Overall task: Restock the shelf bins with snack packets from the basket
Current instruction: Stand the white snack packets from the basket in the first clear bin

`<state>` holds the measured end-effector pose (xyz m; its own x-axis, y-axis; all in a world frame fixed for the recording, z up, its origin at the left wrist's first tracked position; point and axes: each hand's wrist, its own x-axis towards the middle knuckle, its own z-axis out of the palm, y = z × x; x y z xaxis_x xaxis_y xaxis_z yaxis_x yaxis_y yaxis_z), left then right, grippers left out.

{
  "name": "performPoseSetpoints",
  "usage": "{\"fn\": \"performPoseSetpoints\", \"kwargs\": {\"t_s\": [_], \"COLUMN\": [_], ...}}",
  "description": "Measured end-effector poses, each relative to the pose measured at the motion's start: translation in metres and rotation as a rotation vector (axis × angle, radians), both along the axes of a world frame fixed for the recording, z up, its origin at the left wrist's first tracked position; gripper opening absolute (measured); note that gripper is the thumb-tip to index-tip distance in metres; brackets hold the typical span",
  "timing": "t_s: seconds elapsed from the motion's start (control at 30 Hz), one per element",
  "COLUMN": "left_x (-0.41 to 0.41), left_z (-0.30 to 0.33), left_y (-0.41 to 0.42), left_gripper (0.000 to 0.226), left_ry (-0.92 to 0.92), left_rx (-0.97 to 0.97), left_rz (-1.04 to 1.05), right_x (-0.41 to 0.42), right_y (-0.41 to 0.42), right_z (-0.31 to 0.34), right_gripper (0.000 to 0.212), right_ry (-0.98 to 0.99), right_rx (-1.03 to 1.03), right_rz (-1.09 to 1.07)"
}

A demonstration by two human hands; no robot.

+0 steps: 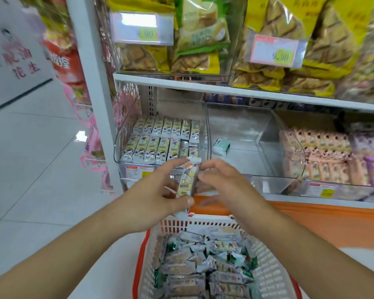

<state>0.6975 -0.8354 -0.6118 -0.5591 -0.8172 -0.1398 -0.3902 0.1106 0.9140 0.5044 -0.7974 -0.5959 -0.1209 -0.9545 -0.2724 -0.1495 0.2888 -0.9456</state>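
Note:
My left hand (158, 197) holds a small stack of yellow-and-white snack packets (188, 178) upright, thumb at the bottom and fingers at the top. My right hand (222, 182) touches the right side of that stack with its fingertips. The stack hovers just in front of the left clear bin (125, 126), which is lined with rows of the same packets. The middle clear bin (266, 130) holds a single green-white packet (221, 145). Below my arms stands the white and red basket (266, 255), full of mixed snack packets (203, 262).
A right bin (294, 147) holds pink packets, with purple ones further right. The upper shelf (225, 88) carries bins of yellow and green biscuit bags with price tags. An orange base panel (324, 221) runs under the bins. White tiled floor (30, 158) lies to the left.

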Motion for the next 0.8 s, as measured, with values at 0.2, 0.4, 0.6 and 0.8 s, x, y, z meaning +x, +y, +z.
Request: {"fn": "performPoseSetpoints", "kwargs": {"t_s": [0.2,0.4,0.6,0.8], "left_x": [-0.005,-0.005,-0.014,-0.031], "left_z": [0.003,0.008,0.014,0.011], "left_y": [-0.01,-0.031,-0.053,-0.089], "left_gripper": [0.093,0.108,0.104,0.109], "left_ry": [-0.042,-0.14,-0.293,-0.472], "left_rx": [-0.113,-0.158,-0.373,-0.567], "left_rz": [-0.014,-0.042,0.011,0.071], "right_x": [-0.002,-0.001,-0.008,-0.039], "right_y": [-0.013,-0.028,-0.038,-0.038], "right_z": [-0.008,-0.005,-0.002,-0.015], "right_gripper": [0.036,0.037,0.037,0.039], "right_ry": [-0.037,-0.071,0.079,0.413], "right_rx": [-0.02,-0.028,-0.071,-0.189], "right_rz": [0.018,0.027,0.032,-0.077]}}
